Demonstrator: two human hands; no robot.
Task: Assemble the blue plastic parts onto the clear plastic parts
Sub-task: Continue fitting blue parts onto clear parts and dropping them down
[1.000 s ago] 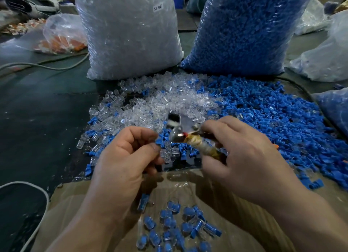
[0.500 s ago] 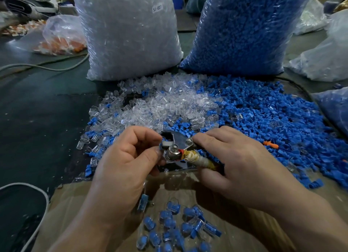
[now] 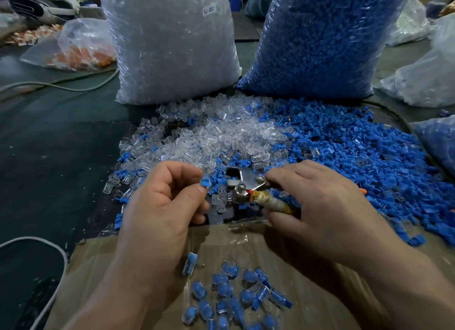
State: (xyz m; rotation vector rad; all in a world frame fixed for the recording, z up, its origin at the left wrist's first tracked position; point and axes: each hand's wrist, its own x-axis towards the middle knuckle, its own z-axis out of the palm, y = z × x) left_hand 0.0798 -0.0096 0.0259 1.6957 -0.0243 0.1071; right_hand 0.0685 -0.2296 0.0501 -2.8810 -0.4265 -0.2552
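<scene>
Blue plastic part (image 3: pixel 205 182): you pinch one between the thumb and forefinger of your left hand (image 3: pixel 162 201), with the other fingers curled in. It sits just left of the metal tool (image 3: pixel 246 179); I cannot tell whether a clear piece is already on it. Your right hand (image 3: pixel 320 206) grips the tool by its tape-wrapped handle (image 3: pixel 270 202), fingers curled round it, and the tool's head lies low over the loose parts. Beyond your hands the pile of clear parts (image 3: pixel 221 137) spreads on the dark table (image 3: pixel 49 144), running into the pile of blue parts (image 3: pixel 357 152) on its right. Behind them stand the bag of clear parts (image 3: pixel 170 41) and the bag of blue parts (image 3: pixel 320 38). Nearer you, the joined pieces (image 3: pixel 234 295) lie in a cluster on the brown cardboard (image 3: pixel 320 312).
</scene>
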